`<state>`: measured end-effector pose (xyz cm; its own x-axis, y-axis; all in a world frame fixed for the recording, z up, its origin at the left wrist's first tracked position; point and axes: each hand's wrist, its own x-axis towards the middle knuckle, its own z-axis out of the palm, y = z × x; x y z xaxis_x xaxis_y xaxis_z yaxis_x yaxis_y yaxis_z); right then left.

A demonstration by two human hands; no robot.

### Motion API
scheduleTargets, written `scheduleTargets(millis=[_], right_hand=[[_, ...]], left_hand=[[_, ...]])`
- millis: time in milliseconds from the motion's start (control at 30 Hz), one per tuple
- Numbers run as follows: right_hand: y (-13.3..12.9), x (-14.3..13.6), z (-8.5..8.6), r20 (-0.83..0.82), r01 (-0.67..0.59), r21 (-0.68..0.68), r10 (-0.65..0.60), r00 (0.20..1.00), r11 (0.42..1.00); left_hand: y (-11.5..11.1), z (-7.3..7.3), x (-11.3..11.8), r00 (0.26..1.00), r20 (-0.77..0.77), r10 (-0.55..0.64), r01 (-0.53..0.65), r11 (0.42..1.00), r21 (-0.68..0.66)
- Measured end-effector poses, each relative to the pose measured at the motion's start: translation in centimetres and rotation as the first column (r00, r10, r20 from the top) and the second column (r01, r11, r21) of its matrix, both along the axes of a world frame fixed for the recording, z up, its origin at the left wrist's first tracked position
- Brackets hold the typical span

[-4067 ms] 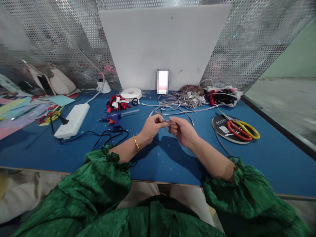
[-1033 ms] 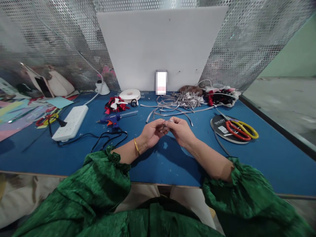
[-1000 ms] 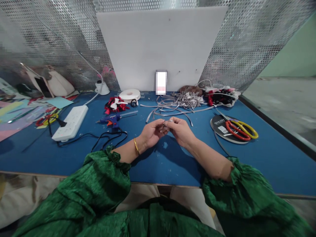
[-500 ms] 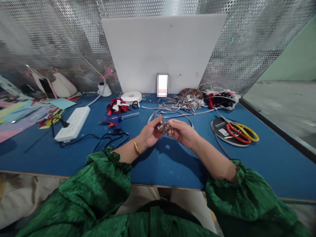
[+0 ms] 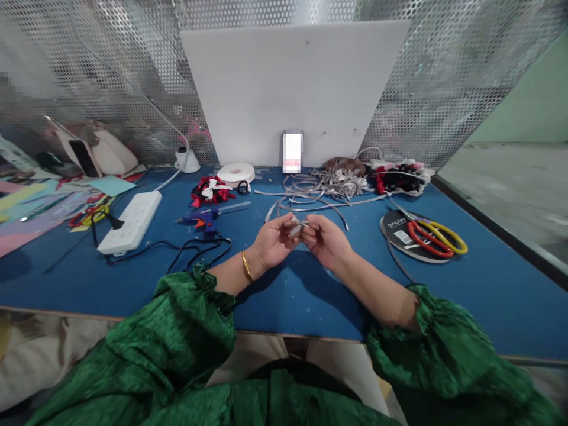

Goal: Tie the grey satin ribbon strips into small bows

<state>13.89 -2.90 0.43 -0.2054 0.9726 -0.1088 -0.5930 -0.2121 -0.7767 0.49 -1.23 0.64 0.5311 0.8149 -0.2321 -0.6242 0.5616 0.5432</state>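
Before you, a silvery perforated metal screen [image 5: 133,65] and a smooth white rectangular board [image 5: 293,83] stand behind the far edge of a matte blue table [image 5: 306,307]. Half a second ago your left thumb stood raised; now your left hand [image 5: 273,241] has that thumb lowered onto a small, folded grey ribbon piece [image 5: 295,229], thin and faintly glossy. Your right hand [image 5: 328,239] pinches the same piece, its other fingers curled, so both sets of fingertips close on it, above the table's middle. Four seconds ago it looked slimmer between your fingers. The things around have stayed put: toward the far edge, a crinkled heap of short grey ribbon cuttings [image 5: 344,182] and long, flat, curling grey strips [image 5: 369,200]; toward the right edge, scissors with red and yellow looped handles [image 5: 437,236] across a round black cardboard spool [image 5: 394,223]; left of your hands, a blue plastic glue gun with an orange trigger [image 5: 208,220].
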Motion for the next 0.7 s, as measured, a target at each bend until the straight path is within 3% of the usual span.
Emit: scheduleTargets(millis=[233,400,567,700], right_hand=[[0.2,0.2,0.3,0.038,-0.005,-0.021,0.005,0.999,1.0],[0.4,0.4,0.0,0.078,-0.025,-0.005,0.025,0.997,1.0],[0.3,0.7,0.2,0.163,0.038,0.108,-0.055,0.985,0.993],[0.2,1.1,0.6,0.154,0.105,0.104,-0.121,0.981,0.989]], left_hand=[[0.1,-0.2,0.0,1.0,0.021,-0.004,0.003,1.0,0.008],[0.1,-0.1,0.2,0.998,-0.064,0.02,-0.019,1.0,0.015],[0.1,0.4,-0.1,0.954,-0.221,0.2,-0.159,0.969,0.192],[0.1,0.5,-0.2,0.909,-0.353,0.222,-0.107,0.942,0.317]])
